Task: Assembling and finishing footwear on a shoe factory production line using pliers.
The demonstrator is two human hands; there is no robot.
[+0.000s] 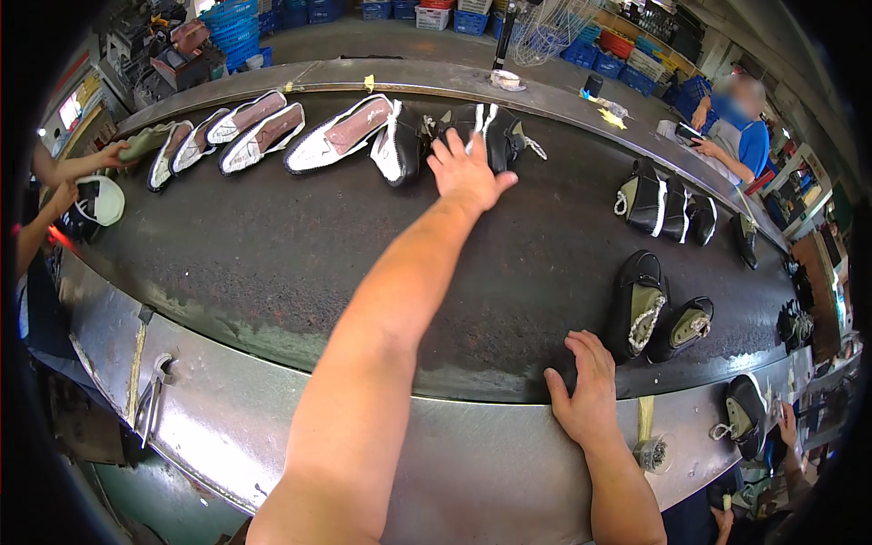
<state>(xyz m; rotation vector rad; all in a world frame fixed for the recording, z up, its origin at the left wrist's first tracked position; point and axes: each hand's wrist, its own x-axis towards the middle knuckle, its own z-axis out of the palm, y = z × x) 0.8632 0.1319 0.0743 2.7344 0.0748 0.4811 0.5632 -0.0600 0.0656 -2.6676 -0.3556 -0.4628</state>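
My left hand (465,173) reaches across the dark belt (454,272) with its fingers spread. Its fingertips lie over a black shoe with a white stripe (472,123) in the far row; whether they press on it I cannot tell. Beside it, to the left, a black-and-white shoe (393,150) rests on its side. My right hand (589,391) is open and holds nothing, near the belt's front edge. Just right of it stand two black shoes with green insoles and rope-like trim, one larger shoe (636,304) and one farther right (684,329).
White shoe uppers with pinkish insides (341,136) line the far left. Black-and-white shoes (668,204) sit at right. Pincers (156,395) and a small cup (650,454) lie on the metal ledge (472,445). Co-workers' hands (113,154) hold a shoe sole at left; a person (731,127) stands beyond.
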